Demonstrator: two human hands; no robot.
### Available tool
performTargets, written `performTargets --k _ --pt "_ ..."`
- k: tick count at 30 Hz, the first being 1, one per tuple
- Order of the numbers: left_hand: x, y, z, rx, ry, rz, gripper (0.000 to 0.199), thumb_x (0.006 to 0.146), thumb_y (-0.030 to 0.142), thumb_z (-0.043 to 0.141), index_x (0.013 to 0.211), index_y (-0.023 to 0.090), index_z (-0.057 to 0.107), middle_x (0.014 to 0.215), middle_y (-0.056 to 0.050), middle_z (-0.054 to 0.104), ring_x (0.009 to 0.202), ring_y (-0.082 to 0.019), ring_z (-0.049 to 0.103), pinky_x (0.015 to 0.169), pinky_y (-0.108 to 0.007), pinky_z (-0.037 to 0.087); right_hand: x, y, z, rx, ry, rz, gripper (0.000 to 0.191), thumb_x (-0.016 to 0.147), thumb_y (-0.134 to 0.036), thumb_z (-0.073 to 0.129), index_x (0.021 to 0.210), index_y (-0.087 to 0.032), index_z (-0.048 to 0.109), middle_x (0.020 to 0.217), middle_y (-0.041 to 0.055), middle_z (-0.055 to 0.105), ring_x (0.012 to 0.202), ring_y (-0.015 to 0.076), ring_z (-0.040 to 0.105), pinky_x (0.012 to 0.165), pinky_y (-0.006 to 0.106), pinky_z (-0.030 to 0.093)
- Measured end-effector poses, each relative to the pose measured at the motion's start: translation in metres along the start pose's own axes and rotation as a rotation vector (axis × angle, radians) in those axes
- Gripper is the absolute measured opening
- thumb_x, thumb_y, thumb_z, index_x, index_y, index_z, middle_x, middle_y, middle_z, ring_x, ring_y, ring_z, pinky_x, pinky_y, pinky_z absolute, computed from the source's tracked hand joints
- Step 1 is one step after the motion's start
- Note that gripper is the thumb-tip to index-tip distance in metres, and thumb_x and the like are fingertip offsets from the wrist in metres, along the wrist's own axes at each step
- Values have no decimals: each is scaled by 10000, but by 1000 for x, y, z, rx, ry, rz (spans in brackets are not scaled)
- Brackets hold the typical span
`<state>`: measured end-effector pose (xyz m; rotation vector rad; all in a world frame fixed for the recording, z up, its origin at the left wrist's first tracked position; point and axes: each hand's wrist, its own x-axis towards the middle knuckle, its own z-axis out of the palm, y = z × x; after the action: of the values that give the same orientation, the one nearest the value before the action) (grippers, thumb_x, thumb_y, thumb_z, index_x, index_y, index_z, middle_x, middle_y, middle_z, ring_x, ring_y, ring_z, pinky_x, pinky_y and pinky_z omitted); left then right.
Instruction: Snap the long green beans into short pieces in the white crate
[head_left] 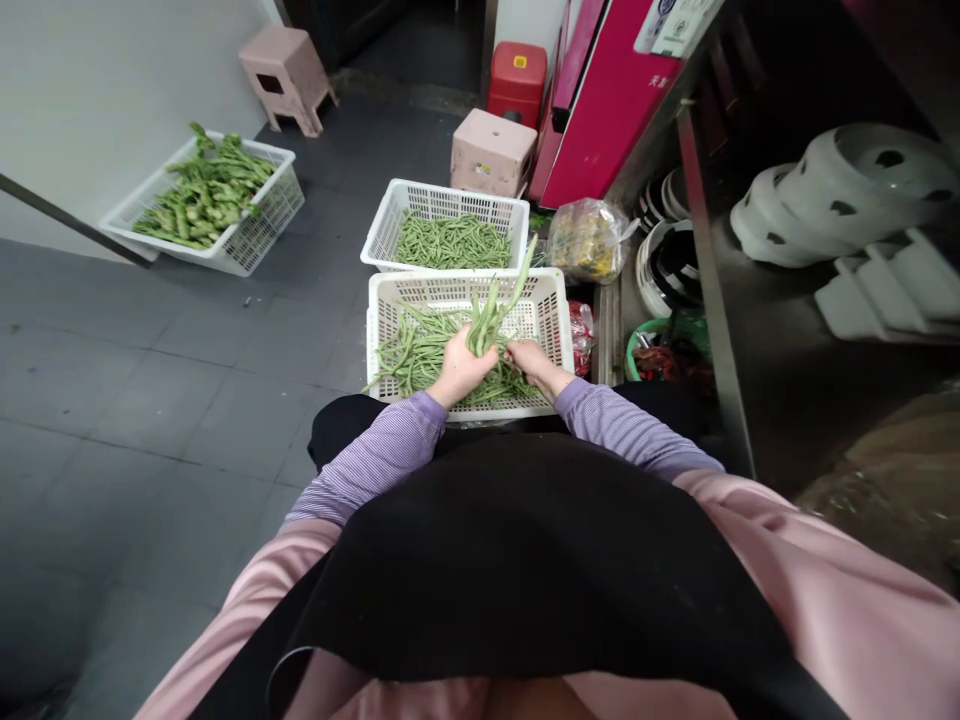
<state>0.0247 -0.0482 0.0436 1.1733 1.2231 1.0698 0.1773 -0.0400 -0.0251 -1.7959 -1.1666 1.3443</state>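
My left hand is closed round a bunch of long green beans whose tips stick up past the thumb. Close beside it, my right hand has its fingers pinched together at the lower side of the bunch; what they grip there is too small to make out. Both hands are over a white plastic basket in front of my lap, with loose green beans heaped mostly in its left and near parts. Behind it stands a second white basket holding short green bean pieces.
A white basket of green vegetables sits on the floor at left. Pink stools and a red stool stand farther back. At right are a clear bag, a green tub and a metal shelf edge.
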Motion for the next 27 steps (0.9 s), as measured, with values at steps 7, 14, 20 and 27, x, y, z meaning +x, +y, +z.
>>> performTargets --k 7,14,20,27 --pt "22 -24 -6 -154 -20 -205 148 652 78 686 660 162 565 548 21 561 490 -103 500 528 -231 425 -18 -24 0 500 -458 195 234 866 -397 614 772 -187 573 566 -26 505 484 118 453 507 254 409" --pt "19 -29 -3 -106 43 -72 165 620 87 698 691 160 568 603 27 585 533 -97 524 570 -227 437 -25 -35 -9 538 -540 244 238 827 -307 697 726 -187 516 492 -87 369 387 65 301 395 209 277" --pt "19 -33 0 -111 24 -89 136 628 143 694 714 153 590 644 16 600 584 -113 543 608 -250 451 -24 -42 7 567 -313 308 168 763 -137 640 676 -181 504 443 -63 450 353 63 302 326 192 229" --pt "18 -26 1 -50 260 15 189 641 107 741 719 174 583 646 33 598 610 -104 553 630 -229 462 4 -48 5 896 152 428 241 920 -135 419 695 -212 383 422 -82 340 342 70 352 346 156 322"
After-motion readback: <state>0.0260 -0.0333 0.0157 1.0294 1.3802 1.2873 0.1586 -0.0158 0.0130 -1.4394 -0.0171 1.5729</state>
